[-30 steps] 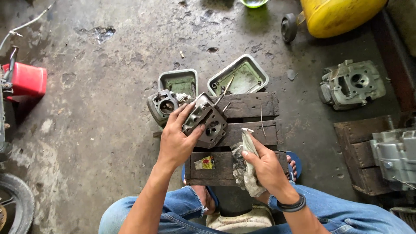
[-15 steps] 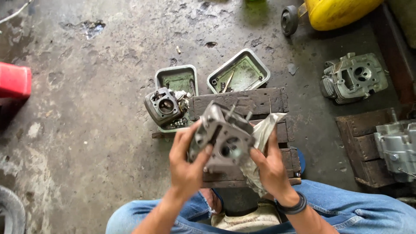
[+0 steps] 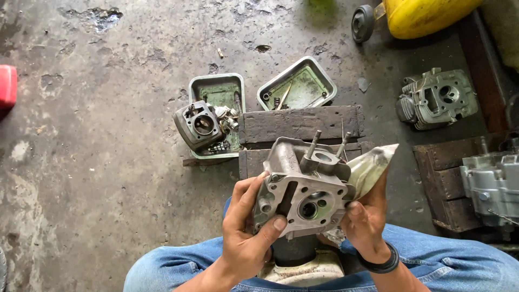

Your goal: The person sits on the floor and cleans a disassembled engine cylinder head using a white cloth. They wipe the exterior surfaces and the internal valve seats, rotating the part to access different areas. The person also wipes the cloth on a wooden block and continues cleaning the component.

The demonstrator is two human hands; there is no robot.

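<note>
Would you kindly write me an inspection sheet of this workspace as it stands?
Surface: stained concrete floor; dark wooden block ahead of the knees.
Job's things: grey cylinder head held up in both hands; pale rag against its right side.
Clutter: two metal trays, a cylinder, another engine part, an engine case.
Grippers: left hand grips the head's left edge; right hand holds head and rag.
Cables: nothing seen.
Surroundings: yellow tank, red object.
</note>
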